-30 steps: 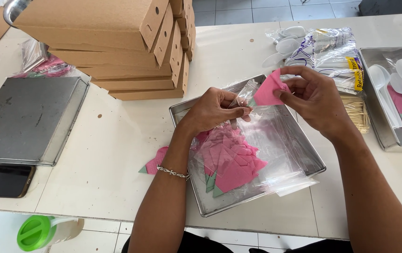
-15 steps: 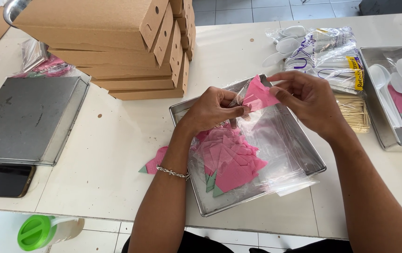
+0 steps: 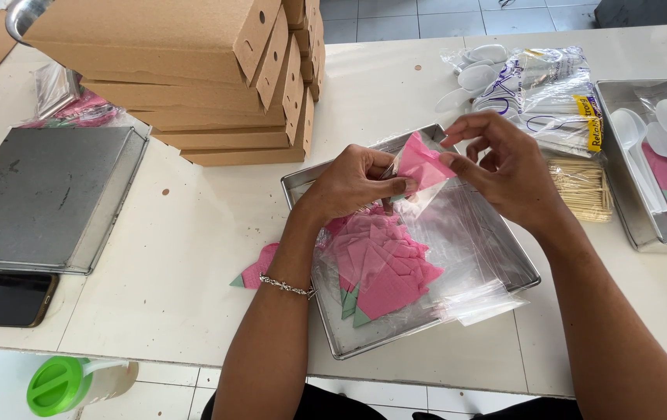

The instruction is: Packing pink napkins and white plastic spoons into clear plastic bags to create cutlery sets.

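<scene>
Above the metal tray [image 3: 325, 315] of pink napkins, the left hand [image 3: 353, 183] pinches a clear sleeve [image 3: 427, 204] taut so the right hand [image 3: 508, 167], grip closed on a folded pink napkin [image 3: 420, 163], can meet its mouth.

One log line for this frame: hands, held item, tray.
left hand: pinching clear bag | right hand: on pink napkin | metal tray: pink napkin pile, bags
</scene>
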